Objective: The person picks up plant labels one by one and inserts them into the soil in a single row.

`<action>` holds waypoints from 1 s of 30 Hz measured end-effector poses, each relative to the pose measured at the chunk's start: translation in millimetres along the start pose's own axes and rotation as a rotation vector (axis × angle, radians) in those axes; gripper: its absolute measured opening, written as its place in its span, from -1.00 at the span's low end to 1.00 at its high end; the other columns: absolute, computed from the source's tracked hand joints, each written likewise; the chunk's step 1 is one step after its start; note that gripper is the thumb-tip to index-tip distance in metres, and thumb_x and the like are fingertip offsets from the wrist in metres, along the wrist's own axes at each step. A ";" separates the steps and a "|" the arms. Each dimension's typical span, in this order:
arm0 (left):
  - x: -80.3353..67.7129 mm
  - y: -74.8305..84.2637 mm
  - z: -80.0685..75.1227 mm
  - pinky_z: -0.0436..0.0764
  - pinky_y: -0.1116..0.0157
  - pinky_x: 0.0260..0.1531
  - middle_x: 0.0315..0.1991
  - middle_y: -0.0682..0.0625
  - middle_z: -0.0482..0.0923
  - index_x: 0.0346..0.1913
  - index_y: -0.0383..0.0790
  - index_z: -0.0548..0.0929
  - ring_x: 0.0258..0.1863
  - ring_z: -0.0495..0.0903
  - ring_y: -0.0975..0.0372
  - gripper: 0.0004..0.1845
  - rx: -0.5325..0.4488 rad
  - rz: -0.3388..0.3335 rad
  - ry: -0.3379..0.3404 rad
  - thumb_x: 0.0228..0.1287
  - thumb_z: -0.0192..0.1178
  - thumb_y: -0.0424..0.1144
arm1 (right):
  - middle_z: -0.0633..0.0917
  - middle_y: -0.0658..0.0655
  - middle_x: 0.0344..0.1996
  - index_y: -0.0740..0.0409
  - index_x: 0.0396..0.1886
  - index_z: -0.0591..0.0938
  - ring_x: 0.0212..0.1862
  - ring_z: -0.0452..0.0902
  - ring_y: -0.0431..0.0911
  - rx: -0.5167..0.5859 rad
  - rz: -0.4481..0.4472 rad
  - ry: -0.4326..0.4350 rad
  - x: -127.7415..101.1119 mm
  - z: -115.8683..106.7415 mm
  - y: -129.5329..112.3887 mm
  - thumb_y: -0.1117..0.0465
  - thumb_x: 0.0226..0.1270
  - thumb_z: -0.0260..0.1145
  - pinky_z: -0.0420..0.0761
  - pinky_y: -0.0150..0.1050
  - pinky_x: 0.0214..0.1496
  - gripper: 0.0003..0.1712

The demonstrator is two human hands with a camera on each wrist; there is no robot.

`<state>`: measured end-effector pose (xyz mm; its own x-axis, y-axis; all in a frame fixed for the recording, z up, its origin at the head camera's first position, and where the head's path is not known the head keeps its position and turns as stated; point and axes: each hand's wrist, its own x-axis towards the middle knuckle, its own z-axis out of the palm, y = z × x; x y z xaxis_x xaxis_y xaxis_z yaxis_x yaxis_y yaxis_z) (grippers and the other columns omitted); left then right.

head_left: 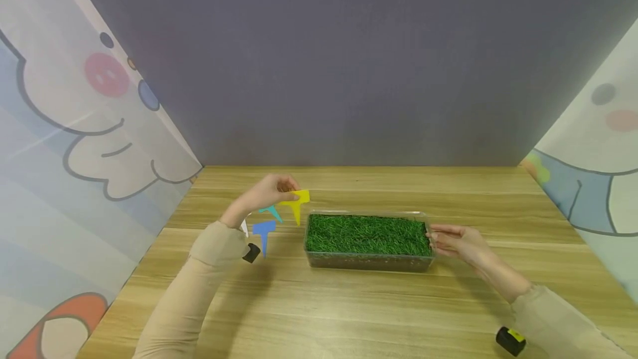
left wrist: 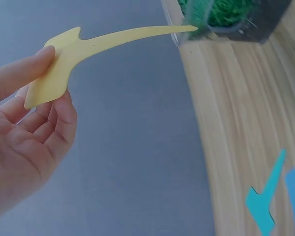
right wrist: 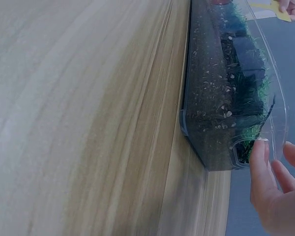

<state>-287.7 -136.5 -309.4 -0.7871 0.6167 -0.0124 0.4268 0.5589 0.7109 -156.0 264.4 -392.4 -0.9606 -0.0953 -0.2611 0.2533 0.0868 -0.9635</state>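
My left hand point(head_left: 266, 191) pinches a yellow T-shaped plant label point(head_left: 299, 198) by its wide head, between thumb and fingers. Its pointed stem hangs down, left of a clear plastic planter box point(head_left: 369, 262). Green artificial-looking grass point(head_left: 369, 233) fills the box, with dark soil and pale specks showing through the wall in the right wrist view. At the box's right end, my right hand point(head_left: 463, 244) grips the rim, thumb on one side and fingers point(right wrist: 259, 150) on the other. Below the left hand lie a teal label point(head_left: 274, 213) and a blue label point(head_left: 265, 228).
A white label point(head_left: 245, 227) lies partly hidden behind the left forearm. The wooden table point(head_left: 369, 314) meets a grey panel point(head_left: 359, 71) at the back. Cartoon-printed sheets point(head_left: 60, 181) stand on both sides. A small black device point(head_left: 510, 341) sits below the right wrist.
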 end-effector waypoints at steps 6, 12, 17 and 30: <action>6.4 14.8 3.9 0.51 0.30 -0.40 -0.43 -0.03 0.56 -0.25 -0.30 0.56 -0.40 0.53 0.08 -0.86 -0.012 0.034 0.007 0.11 0.20 -0.35 | 0.53 0.27 -0.02 0.56 0.20 0.13 -0.19 0.58 -0.22 0.015 -0.002 0.003 -0.6 0.1 -0.2 0.26 0.24 0.16 0.52 -0.26 -0.08 -0.33; 14.8 30.1 9.3 0.52 0.24 -0.40 -0.44 -0.02 0.56 -0.25 -0.29 0.57 -0.40 0.53 0.02 -0.86 -0.023 0.053 -0.006 0.10 0.20 -0.35 | 0.54 0.26 -0.03 0.56 0.20 0.14 -0.19 0.58 -0.22 0.026 -0.006 0.002 -1.0 -0.4 -0.3 0.26 0.24 0.16 0.53 -0.28 -0.08 -0.34; 24.8 44.6 17.2 0.51 0.29 -0.43 -0.44 -0.01 0.57 -0.26 -0.28 0.57 -0.41 0.54 0.06 -0.87 0.001 0.105 -0.020 0.11 0.20 -0.34 | 0.56 0.22 -0.06 0.57 0.20 0.13 -0.19 0.57 -0.23 0.043 -0.013 -0.002 -2.1 -0.6 -0.3 0.27 0.24 0.16 0.52 -0.27 -0.07 -0.34; 47.5 78.8 45.9 0.53 0.42 -0.42 -0.42 -0.05 0.57 -0.26 -0.33 0.57 -0.44 0.54 0.15 -0.86 -0.001 0.217 -0.071 0.08 0.21 -0.39 | 0.58 0.21 -0.07 0.57 0.19 0.13 -0.19 0.57 -0.23 0.067 -0.015 -0.003 -1.6 -0.3 1.6 0.30 0.22 0.18 0.52 -0.26 -0.07 -0.33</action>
<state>-271.0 -37.7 -286.2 -0.6434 0.7601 0.0912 0.5822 0.4085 0.7029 -154.1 265.0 -393.5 -0.9639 -0.0989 -0.2472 0.2465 0.0192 -0.9690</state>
